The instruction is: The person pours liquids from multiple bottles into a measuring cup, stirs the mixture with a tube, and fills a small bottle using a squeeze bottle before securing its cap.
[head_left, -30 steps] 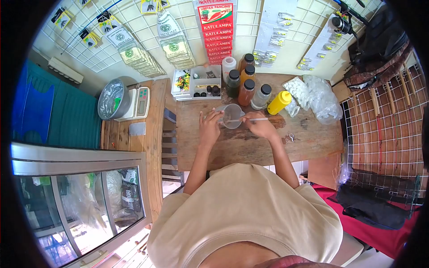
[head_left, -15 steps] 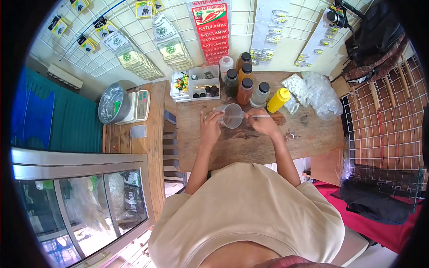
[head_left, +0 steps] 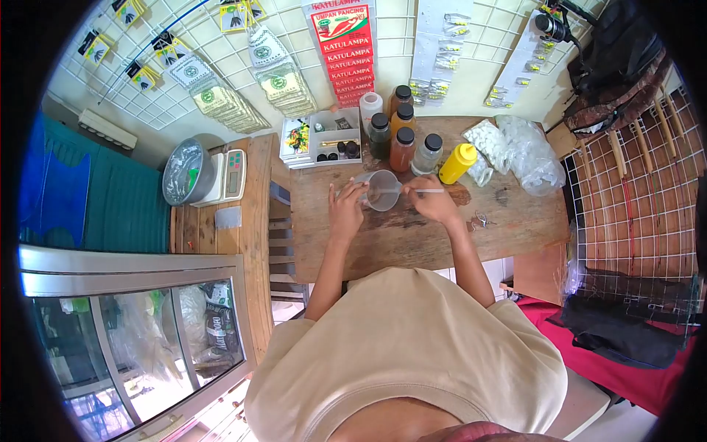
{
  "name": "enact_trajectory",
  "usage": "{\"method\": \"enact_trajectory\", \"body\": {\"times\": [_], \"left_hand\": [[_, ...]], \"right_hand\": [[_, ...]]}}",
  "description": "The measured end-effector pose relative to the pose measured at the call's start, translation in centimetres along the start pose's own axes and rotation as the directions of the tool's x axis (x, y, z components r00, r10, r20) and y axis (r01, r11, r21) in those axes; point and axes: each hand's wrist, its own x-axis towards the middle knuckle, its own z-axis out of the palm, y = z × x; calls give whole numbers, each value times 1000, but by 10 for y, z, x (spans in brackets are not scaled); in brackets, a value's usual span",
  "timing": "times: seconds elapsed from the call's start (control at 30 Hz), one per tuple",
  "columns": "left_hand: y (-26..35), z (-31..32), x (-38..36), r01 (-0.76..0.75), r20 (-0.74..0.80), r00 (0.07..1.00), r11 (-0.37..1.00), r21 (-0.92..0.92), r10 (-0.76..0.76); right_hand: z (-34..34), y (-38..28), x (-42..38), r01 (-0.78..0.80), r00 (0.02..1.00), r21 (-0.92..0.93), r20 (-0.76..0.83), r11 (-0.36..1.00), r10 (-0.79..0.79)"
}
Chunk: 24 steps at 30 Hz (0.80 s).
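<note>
A clear plastic cup is tilted over the wooden table, its mouth towards me. My left hand grips its left side. Between the fingers of my right hand is a thin whitish stick, whose inner end reaches into the cup. Whatever lies at the bottom of the cup is too faint to make out. Just behind the cup stand several bottles with dark caps, among them a red-brown one and a clear one. A yellow squeeze bottle leans right of them.
A white compartment tray sits at the table's back left, clear plastic bags at the back right. Small metal pieces lie right of my right hand. On the left side table, a metal bowl rests on a scale.
The view has shifted very slightly. Both hands keep their hold, and the cup and stick stay in nearly the same place.
</note>
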Motion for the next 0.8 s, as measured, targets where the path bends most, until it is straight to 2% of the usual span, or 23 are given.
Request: {"method": "enact_trajectory", "body": {"times": [0.03, 0.07, 0.13, 0.17, 0.23, 0.27, 0.33, 0.37, 0.43, 0.47, 0.53, 0.57, 0.63, 0.67, 0.73, 0.77, 0.8], "left_hand": [[0, 0, -1, 9, -2, 1000, 1000, -6, -9], [1, -1, -1, 11, -2, 1000, 1000, -5, -11], [3, -3, -1, 17, 6, 1000, 1000, -16, -17], [3, -3, -2, 17, 8, 1000, 1000, -15, -17], [3, -3, -1, 19, -2, 1000, 1000, -11, -19], [3, -3, 0, 18, -3, 1000, 1000, -11, -19], [2, -2, -2, 13, -15, 1000, 1000, -7, -14], [1, -1, -2, 16, -15, 1000, 1000, -7, -16], [1, 0, -2, 23, -15, 1000, 1000, -2, -23], [1, 0, -1, 21, -16, 1000, 1000, -3, -21], [2, 0, -1, 30, -12, 999, 999, 14, -30], [3, 0, -1, 33, -14, 999, 999, 13, -33], [4, 1, -1, 33, -17, 999, 999, -3, -33], [4, 1, -1, 32, -16, 999, 999, -3, -33], [5, 2, 0, 41, -13, 999, 999, 3, -41], [6, 2, -1, 43, -14, 999, 999, 3, -43], [6, 1, 0, 43, -10, 999, 999, 13, -43]], "right_hand": [[3, 2, 0, 46, 986, -108, -155, 993, -63], [1, 2, 0, 47, 986, -107, -153, 993, -64], [-4, 2, 2, -62, 991, 102, 128, 993, 48], [-1, 1, 0, -63, 991, 104, 128, 993, 49], [7, -2, -2, 16, 989, -38, -146, 999, -21], [7, 2, -1, 17, 989, -39, -147, 999, -22], [5, 11, 2, 20, 999, 11, -44, 1000, -20], [2, 4, 2, 20, 999, 11, -41, 1000, -20], [-6, -9, 0, -98, 986, 135, 148, 986, 78], [-4, -6, 0, -98, 986, 134, 146, 986, 78], [3, 1, -1, 33, 990, -84, -134, 996, -44], [-1, -1, -1, 35, 990, -85, -130, 996, -46], [-10, -6, -1, -78, 983, 130, 177, 988, 54], [-8, -6, -2, -79, 983, 130, 177, 988, 55], [0, -2, -3, -4, 997, -34, -78, 999, 1], [-1, 2, -3, -3, 997, -35, -76, 999, 0], [-4, 7, -1, 37, 999, -25, 4, 999, -37]]}}
